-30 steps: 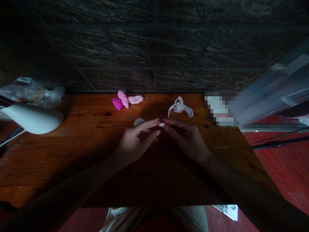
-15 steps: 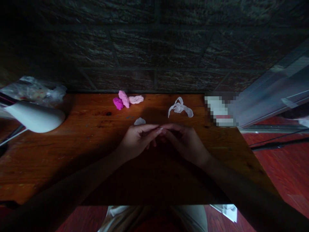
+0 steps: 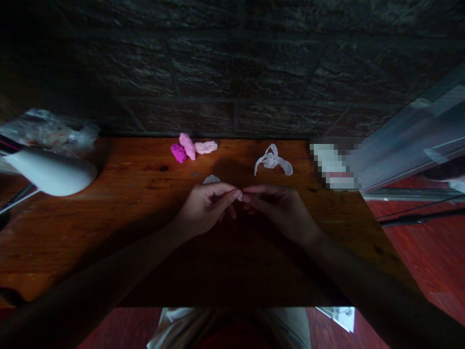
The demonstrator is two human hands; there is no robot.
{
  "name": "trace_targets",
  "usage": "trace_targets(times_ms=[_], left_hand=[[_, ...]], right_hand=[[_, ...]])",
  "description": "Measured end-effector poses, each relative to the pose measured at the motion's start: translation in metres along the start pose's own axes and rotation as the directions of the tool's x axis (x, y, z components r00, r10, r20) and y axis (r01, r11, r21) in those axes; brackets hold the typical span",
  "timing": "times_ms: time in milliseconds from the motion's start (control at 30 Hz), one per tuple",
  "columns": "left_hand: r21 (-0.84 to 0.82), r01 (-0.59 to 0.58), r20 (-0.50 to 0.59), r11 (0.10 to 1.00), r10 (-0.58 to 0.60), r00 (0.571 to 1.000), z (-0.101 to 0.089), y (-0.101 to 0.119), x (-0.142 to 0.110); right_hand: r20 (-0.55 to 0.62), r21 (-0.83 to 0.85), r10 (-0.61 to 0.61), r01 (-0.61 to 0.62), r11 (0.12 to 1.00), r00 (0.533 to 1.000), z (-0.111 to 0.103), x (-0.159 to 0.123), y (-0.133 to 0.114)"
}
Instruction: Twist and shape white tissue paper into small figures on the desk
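My left hand (image 3: 206,208) and my right hand (image 3: 279,208) meet fingertip to fingertip above the middle of the wooden table (image 3: 109,232). Both pinch a tiny white bit (image 3: 240,197) that barely shows between the fingertips. A small white piece (image 3: 210,179) lies on the table just behind my left hand. Farther back lie three pink lumps (image 3: 192,148), one dark pink and two pale. Behind my right hand lies a twisted white strip (image 3: 272,161).
A white lamp head (image 3: 51,172) hangs over the table's left side, with crumpled clear plastic (image 3: 47,131) behind it. A dark stone-pattern wall (image 3: 232,68) backs the table. A blurred box (image 3: 332,165) sits at the back right corner. Red floor (image 3: 428,242) lies to the right.
My fingers have curled in from a looser spread to a tight pinch at the fingertips. Both hands stay in about the same place over the table.
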State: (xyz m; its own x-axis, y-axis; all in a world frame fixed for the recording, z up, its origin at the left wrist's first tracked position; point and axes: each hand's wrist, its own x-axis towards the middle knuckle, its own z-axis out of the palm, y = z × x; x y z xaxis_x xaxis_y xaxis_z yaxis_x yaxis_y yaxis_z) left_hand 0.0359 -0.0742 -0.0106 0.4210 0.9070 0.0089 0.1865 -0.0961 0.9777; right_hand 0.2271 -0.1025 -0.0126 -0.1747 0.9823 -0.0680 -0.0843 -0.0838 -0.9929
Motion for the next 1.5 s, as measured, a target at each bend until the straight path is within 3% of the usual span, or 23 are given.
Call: trace_targets(times_ms=[167, 333, 600, 733, 1000, 1267, 1500], left_hand=[[-0.072, 0.027, 0.008, 0.997, -0.027, 1.000, 0.0032, 0.0023, -0.0005], [-0.185, 0.064, 0.069, 0.981, -0.052, 0.996, 0.0033, -0.0003, 0.0006], [-0.202, 0.031, 0.016, 0.979, -0.028, 0.999, -0.0008, -0.0026, 0.0021], [-0.220, 0.076, 0.031, 0.973, -0.071, 0.997, 0.0000, -0.0003, 0.0019], [-0.187, 0.100, 0.008, 0.977, -0.100, 0.995, 0.0038, 0.0001, 0.0008], [-0.111, 0.088, 0.021, 0.990, -0.086, 0.996, 0.0080, -0.0009, -0.0027], [-0.079, 0.057, -0.016, 0.995, -0.059, 0.998, 0.0053, -0.0018, -0.0024]], right_hand=[[-0.063, 0.015, -0.010, 0.011, 1.000, 0.998, 0.0022, 0.0015, 0.0041], [-0.033, 0.093, -0.028, 0.031, 0.995, 0.999, 0.0020, -0.0007, 0.0049], [-0.012, 0.116, -0.023, 0.024, 0.993, 1.000, 0.0046, -0.0035, 0.0027], [-0.012, 0.085, -0.040, 0.041, 0.996, 0.999, 0.0027, -0.0013, 0.0065], [-0.074, 0.017, -0.096, 0.098, 0.995, 0.993, 0.0003, 0.0011, 0.0062], [-0.057, 0.083, -0.053, 0.058, 0.995, 0.997, 0.0038, 0.0028, 0.0058], [-0.101, 0.004, -0.057, 0.058, 0.998, 0.993, -0.0017, 0.0024, 0.0053]])
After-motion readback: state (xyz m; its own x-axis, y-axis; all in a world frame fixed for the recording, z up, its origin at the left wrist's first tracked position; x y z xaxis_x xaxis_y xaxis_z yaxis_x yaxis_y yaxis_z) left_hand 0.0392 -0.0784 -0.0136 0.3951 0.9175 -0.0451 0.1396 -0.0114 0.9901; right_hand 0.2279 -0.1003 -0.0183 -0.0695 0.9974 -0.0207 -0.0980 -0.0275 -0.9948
